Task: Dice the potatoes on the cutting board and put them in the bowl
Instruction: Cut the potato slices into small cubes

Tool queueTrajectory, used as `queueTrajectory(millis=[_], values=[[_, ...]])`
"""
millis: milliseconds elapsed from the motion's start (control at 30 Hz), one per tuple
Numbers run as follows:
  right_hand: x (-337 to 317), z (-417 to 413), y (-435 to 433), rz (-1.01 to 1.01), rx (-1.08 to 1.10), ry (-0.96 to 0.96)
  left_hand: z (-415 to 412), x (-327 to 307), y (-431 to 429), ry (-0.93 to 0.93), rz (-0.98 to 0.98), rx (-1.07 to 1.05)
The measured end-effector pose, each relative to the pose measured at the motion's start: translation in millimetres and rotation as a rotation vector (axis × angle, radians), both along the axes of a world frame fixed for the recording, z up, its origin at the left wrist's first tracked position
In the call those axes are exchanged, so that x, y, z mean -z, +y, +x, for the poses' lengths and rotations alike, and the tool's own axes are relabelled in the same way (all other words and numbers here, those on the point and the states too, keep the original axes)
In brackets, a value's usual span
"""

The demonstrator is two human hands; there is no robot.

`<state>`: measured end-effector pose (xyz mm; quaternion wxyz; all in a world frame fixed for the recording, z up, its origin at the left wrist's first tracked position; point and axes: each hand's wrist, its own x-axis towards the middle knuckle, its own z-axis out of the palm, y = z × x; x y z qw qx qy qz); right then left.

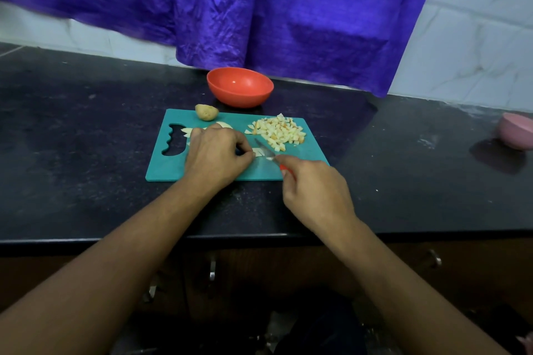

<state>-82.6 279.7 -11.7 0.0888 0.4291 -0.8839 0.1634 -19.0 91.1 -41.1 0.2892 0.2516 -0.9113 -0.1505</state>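
Potato strips (256, 153), pale, lie left-to-right on the teal plastic cutting board (173, 170), pinched by my left grip (216, 153); my right grip (314, 190), curled round the red-handled knife (264, 148), holds its blade across their right end.

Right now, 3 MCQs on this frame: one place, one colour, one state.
1. Where is the dice pile? A in a pan; B far right of the board; C on a plate.
2. Board colour? A white; B yellow; C teal.
3. Right hand? A grips the knife; B idle; C holds a spoon.
Key: B, the pile lies on the board's far right corner. C, its bare surface is teal. A, fingers curl round the red handle while the left hand pinches the strip at the blade.
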Motion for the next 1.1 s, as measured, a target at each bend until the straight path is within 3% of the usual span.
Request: queueTrajectory(millis=[1100], values=[[15.8, 15.4, -10.2, 0.015, -0.038, -0.041, 5.8, -3.4, 0.5, 0.02, 0.1, 0.053]])
